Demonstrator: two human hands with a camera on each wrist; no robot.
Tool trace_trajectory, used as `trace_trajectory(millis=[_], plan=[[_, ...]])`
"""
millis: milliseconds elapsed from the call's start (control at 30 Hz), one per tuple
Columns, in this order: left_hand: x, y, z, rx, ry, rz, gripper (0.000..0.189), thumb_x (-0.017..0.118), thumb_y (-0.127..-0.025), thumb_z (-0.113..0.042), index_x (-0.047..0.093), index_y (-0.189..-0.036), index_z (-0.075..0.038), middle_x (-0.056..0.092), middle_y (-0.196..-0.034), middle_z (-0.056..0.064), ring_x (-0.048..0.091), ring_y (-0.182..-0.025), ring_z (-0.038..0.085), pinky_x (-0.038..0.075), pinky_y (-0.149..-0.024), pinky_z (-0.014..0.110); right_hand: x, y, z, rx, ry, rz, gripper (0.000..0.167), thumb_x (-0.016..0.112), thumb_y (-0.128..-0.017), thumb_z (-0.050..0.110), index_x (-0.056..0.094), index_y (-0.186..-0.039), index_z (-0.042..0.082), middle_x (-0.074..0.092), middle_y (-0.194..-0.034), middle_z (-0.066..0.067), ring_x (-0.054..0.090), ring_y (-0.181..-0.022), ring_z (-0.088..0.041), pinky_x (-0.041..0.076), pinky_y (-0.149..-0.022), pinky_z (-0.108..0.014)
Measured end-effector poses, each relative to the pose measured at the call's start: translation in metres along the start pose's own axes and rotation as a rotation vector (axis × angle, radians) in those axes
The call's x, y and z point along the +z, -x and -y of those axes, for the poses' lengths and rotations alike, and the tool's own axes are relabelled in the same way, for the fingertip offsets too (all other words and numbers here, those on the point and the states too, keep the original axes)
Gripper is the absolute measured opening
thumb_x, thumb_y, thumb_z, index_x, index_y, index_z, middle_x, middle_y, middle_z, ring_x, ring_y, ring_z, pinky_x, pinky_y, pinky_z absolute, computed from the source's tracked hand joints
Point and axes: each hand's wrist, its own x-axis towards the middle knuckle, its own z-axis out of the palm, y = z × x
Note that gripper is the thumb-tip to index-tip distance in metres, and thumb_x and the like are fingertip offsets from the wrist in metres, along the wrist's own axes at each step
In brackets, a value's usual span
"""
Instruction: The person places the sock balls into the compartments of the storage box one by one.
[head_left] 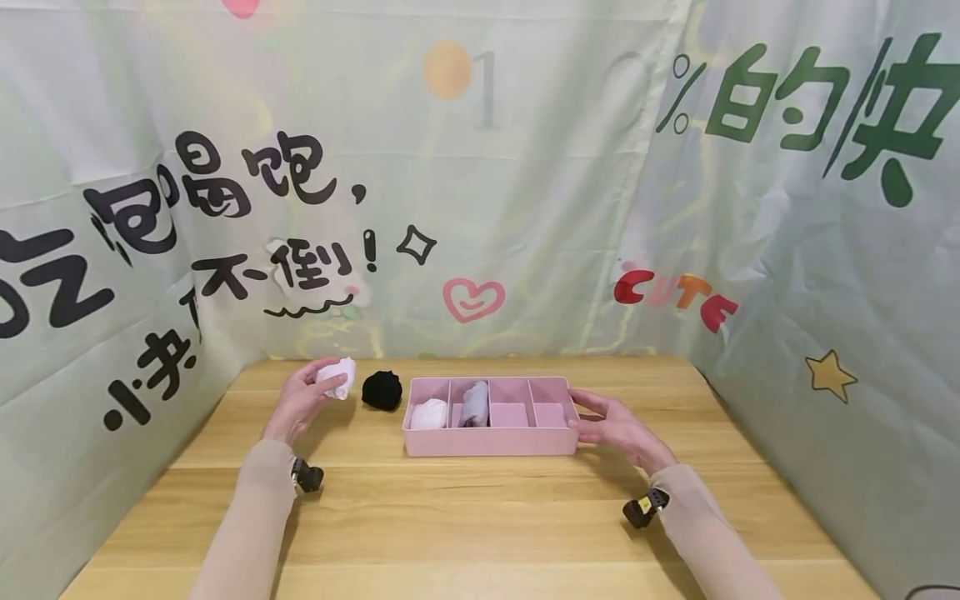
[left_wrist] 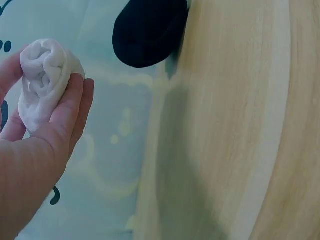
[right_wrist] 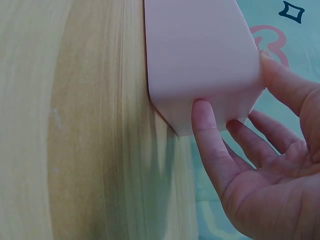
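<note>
White bundle (head_left: 341,380): held up at the far left of the table (head_left: 450,517), apparently lifted off it.
Left hand (head_left: 302,402): thumb and fingers clamped on the white bundle.
Right hand (head_left: 621,428): fingers spread, set against the right end of the pink box (head_left: 491,442), not closed round it.
Compartments: white cloth (head_left: 430,414) in the leftmost, grey cloth (head_left: 475,405) in the second; none seen in the other two.
Black bundle (head_left: 382,391): on the table between left hand and box, untouched.
Step, judged: cloth being stowed; box probably steadied.
Next move: clearance over the black bundle and a level box seem called for.
</note>
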Motion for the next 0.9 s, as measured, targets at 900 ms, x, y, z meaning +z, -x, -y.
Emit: trace_trajectory(millis=[900], plan=[[0.072, 0.018, -0.007, 0.088, -0.112, 0.013, 0.061, 0.079, -0.083, -0.017, 0.054, -0.138, -0.008, 0.049, -0.131, 0.015, 0.057, -0.098, 0.014, 0.054, -0.079, 0.021, 0.001, 0.001, 0.000, -0.003, -0.011, 0.006, 0.070, 0.064, -0.093, 0.006, 0.027, -0.153, 0.002, 0.025, -0.158, -0.026, 0.041, -0.135, -0.046, 0.054, -0.093, -0.042]])
